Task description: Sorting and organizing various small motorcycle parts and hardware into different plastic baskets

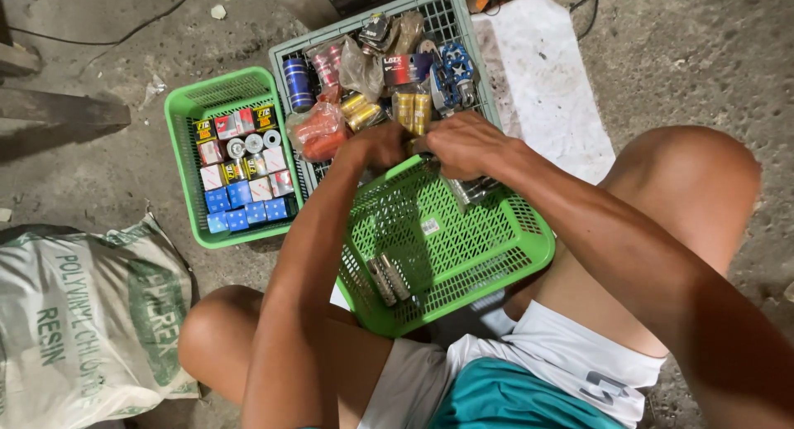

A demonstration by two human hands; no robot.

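I sit on the floor with a bright green plastic basket [504,239] on my lap. Two small silver metal parts [387,278] lie in its near corner. My left hand [376,143] and my right hand [467,143] meet at the basket's far rim, both closed around something small that my fingers hide. A clear packet of silver parts [470,191] hangs just under my right hand. Beyond my hands a pale green crate [463,19] holds gold cylinders [411,108], a blue cylinder [297,83], red parts in a bag [318,133] and blue pedals [453,69].
A second green basket [186,106] at the left holds several small blue, white and red boxes [244,177]. A large white sack [83,321] lies at the lower left. A white sheet [550,90] lies on the concrete floor at the right. Cables run along the top.
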